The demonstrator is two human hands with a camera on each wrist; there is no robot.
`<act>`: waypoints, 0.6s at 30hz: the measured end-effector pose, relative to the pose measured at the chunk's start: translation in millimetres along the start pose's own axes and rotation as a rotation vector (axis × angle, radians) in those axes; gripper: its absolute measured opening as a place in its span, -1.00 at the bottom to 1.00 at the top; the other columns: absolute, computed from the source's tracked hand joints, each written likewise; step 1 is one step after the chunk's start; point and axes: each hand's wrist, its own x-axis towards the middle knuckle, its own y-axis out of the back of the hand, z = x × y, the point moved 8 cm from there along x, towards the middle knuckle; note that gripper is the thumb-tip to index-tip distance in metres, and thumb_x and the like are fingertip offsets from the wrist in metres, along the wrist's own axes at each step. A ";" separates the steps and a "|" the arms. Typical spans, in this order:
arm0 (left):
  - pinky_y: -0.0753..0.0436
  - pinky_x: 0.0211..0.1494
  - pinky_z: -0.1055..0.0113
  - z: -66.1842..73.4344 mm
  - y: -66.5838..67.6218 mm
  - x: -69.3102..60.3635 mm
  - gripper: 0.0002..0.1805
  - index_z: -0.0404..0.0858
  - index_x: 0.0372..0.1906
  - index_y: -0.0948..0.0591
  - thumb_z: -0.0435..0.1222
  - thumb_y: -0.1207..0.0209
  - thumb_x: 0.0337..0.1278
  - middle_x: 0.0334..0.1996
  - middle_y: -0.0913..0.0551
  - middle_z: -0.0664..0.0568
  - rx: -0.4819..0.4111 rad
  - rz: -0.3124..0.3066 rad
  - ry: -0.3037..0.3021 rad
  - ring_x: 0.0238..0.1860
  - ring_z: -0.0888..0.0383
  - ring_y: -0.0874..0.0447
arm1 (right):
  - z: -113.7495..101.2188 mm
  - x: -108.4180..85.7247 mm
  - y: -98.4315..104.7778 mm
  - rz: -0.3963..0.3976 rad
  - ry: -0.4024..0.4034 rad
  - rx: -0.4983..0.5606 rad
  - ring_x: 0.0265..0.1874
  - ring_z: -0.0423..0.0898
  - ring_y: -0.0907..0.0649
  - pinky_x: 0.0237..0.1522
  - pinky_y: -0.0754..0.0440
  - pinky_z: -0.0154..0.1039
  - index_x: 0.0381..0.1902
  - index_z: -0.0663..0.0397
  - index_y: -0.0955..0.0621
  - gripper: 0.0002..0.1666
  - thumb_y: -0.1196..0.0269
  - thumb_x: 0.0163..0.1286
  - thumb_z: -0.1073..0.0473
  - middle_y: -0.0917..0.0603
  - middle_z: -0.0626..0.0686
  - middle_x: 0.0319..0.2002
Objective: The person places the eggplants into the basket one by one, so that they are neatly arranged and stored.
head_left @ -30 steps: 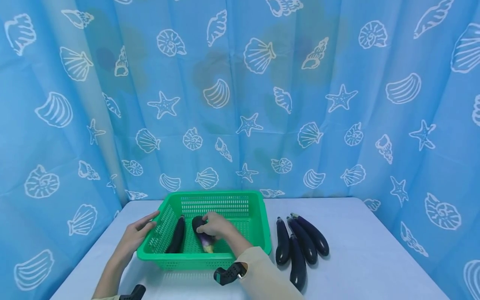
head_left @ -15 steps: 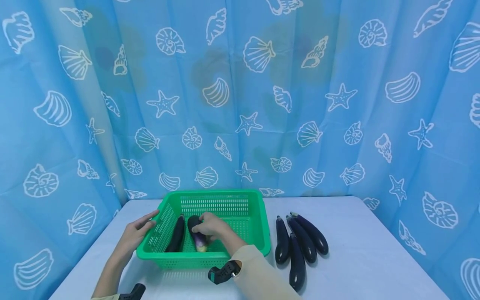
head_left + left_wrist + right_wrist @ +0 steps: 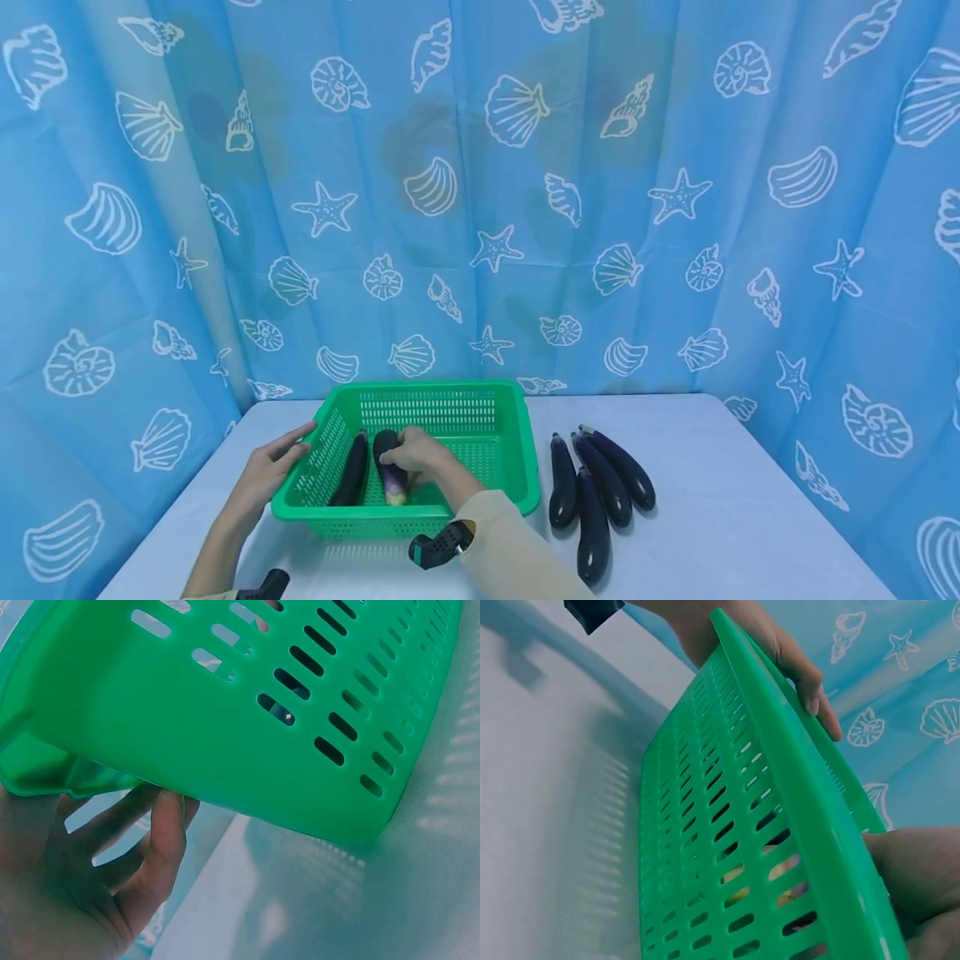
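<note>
- Pale-tipped eggplant (image 3: 389, 477) inside the green basket (image 3: 405, 512), left of the basket's middle, pale end toward the near rim; resting fully on the basket floor or not, impossible to tell.
- Pinched between thumb and fingers of the right hand (image 3: 418, 455), reaching in over the near rim.
- Possible trouble: a slip from that pinch, caused by smooth, rounded skin; after a loose release, a roll against the neighbour.
- Another risk: tipping or sliding of the basket, from uneven pressure at the left rim or from the black wrist camera (image 3: 441, 546) catching the near side.
- Also in the basket: a dark eggplant (image 3: 350, 473), lengthwise beside the left wall.
- At the left rim, the left hand (image 3: 272, 468), fingers loosely spread, tips touching; firmness impossible to tell.
- Outside, between basket and right edge of the worktop (image 3: 720, 483): four loose eggplants (image 3: 602, 481), closely grouped.
</note>
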 end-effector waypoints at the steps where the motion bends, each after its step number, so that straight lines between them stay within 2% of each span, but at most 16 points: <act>1: -0.10 0.45 -0.36 0.1 -0.1 0.1 -0.39 -0.04 0.50 -0.25 0.05 0.08 0.46 0.53 -0.13 -0.23 0.001 0.000 -0.001 0.53 -0.31 0.00 | 0.2 0.4 -0.6 0.001 -0.001 0.007 -0.10 0.32 -0.68 -0.15 -0.72 0.14 0.37 0.33 -0.32 -0.34 -0.23 0.40 0.21 -0.54 0.40 0.07; 7: -0.10 0.45 -0.37 0.4 -0.5 0.3 -0.39 -0.04 0.50 -0.25 0.05 0.09 0.47 0.53 -0.13 -0.23 0.005 -0.002 -0.001 0.53 -0.32 0.01 | 1.0 1.6 -2.8 0.002 -0.016 0.042 -0.07 0.30 -0.68 -0.14 -0.72 0.11 0.41 0.30 -0.28 -0.30 -0.22 0.41 0.19 -0.53 0.40 0.11; 12: -0.10 0.44 -0.37 0.3 -0.7 0.1 -0.38 -0.03 0.51 -0.24 0.06 0.09 0.46 0.53 -0.12 -0.23 0.010 -0.002 0.004 0.53 -0.32 0.01 | 1.7 0.9 -4.4 -0.010 -0.024 0.071 -0.17 0.26 -0.71 -0.20 -0.74 0.05 0.42 0.32 -0.24 -0.26 -0.24 0.40 0.19 -0.54 0.41 0.07; 18: -0.11 0.46 -0.34 0.3 -0.5 1.1 -0.38 -0.04 0.51 -0.25 0.06 0.08 0.46 0.53 -0.12 -0.23 0.004 -0.005 0.004 0.53 -0.31 0.01 | 1.9 -2.4 -5.9 -0.031 -0.024 0.087 -0.29 0.23 -0.74 -0.25 -0.75 0.04 0.38 0.35 -0.24 -0.23 -0.31 0.33 0.21 -0.56 0.38 -0.07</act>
